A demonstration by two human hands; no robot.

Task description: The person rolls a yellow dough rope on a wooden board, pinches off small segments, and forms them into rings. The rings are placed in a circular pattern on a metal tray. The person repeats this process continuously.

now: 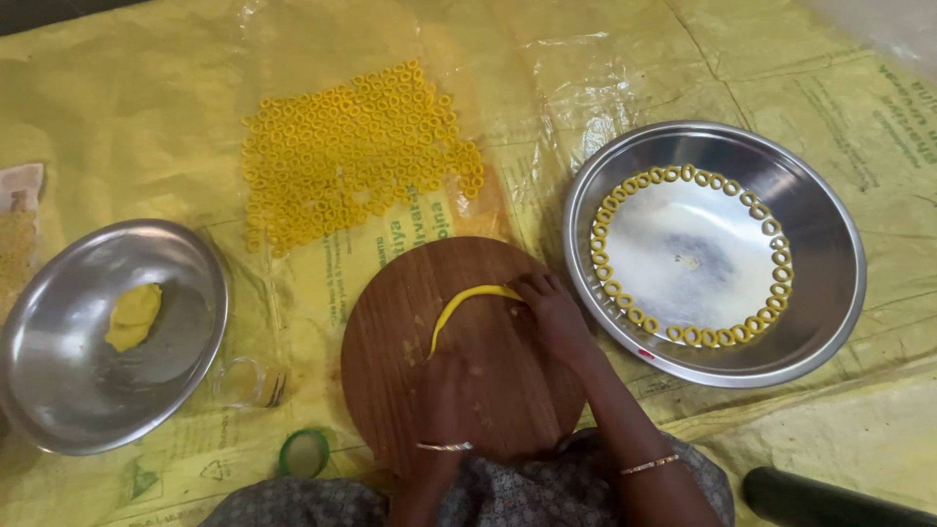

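A round wooden board (390, 322) lies in front of me. On it is a thin curved rope of yellow dough (467, 301). My right hand (553, 312) presses its fingertips on the rope's right end. My left hand (444, 390) rests on the board by the rope's lower left end, fingers curled; a bangle is on each wrist. A steel plate (830, 263) at the right holds small dough rings set in a circle (688, 256) along its flat bottom.
Many yellow dough rings (351, 151) are spread on the yellow plastic sheet (146, 107) beyond the board. At the left a steel bowl (59, 390) holds a dough lump (133, 316). A small clear glass (246, 381) and a green-rimmed lid (305, 453) lie near the board.
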